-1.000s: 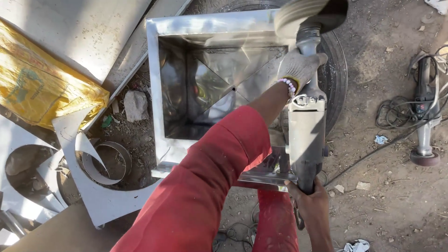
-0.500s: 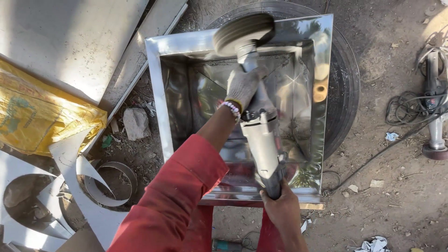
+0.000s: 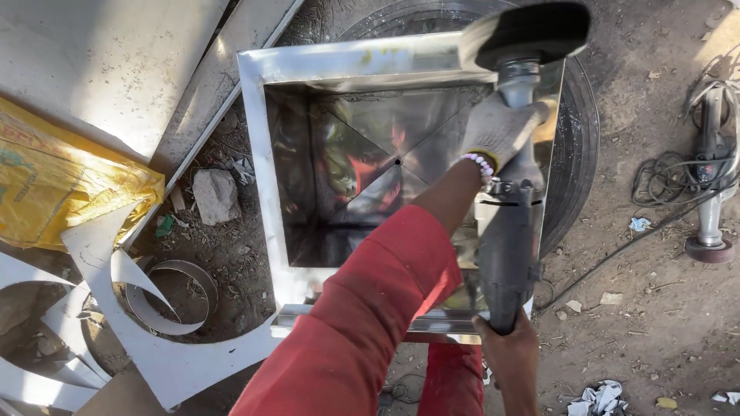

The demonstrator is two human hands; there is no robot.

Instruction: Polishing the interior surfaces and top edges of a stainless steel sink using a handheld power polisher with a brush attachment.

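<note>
the left hand (image 3: 502, 127), in a pale knit glove with a bead bracelet at the wrist, is wrapped tight around the front part of an angle grinder (image 3: 509, 231), just behind its head. the right hand (image 3: 505, 347), bare, is closed round the rear end of the grinder's dark body, at the near edge of the view. the tool runs lengthwise away from the person, its round buffing wheel (image 3: 532, 32) sitting at the far rim of a shiny square steel box (image 3: 258, 154), close to the box's far right corner; whether the wheel actually touches the metal cannot be told. the box lies open side up on a dark round tyre (image 3: 578, 154) on bare dirt, its polished inner walls mirroring the red sleeve (image 3: 370, 308). left of the box lie a grey stone (image 3: 216, 196), cut sheet-metal scraps (image 3: 116, 308) and a yellow sack (image 3: 62, 185). well off to the right, a second power tool (image 3: 709, 177) rests on the ground with its coiled cable (image 3: 663, 181)
</note>
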